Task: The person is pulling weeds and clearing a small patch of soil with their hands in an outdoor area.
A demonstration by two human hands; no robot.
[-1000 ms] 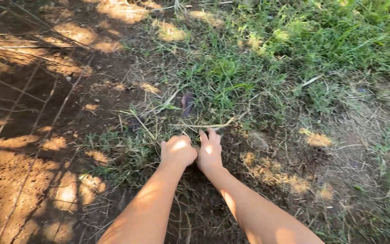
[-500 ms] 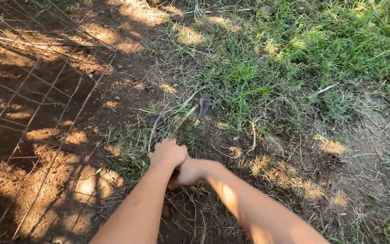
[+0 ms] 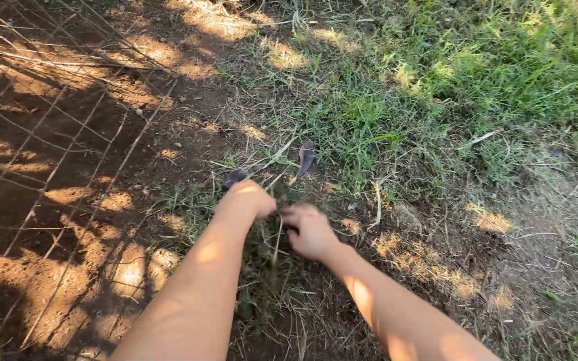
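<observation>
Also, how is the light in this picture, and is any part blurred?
Head view: dappled sunlight, bright patches on the bare soil and grass, deep shade between. The left hand and right hand lie mostly in shade, slightly soft. The wire fence casts thin line shadows.

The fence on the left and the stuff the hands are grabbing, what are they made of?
The fence looks like thin metal wire, dull and brownish, maybe rusty: fine straight strands crossing in squares. The left hand and right hand are closed around grass, thin plant stalks, partly green and partly dry and straw-coloured. The ground beneath looks like bare reddish-brown dirt, crumbly and matte.
</observation>
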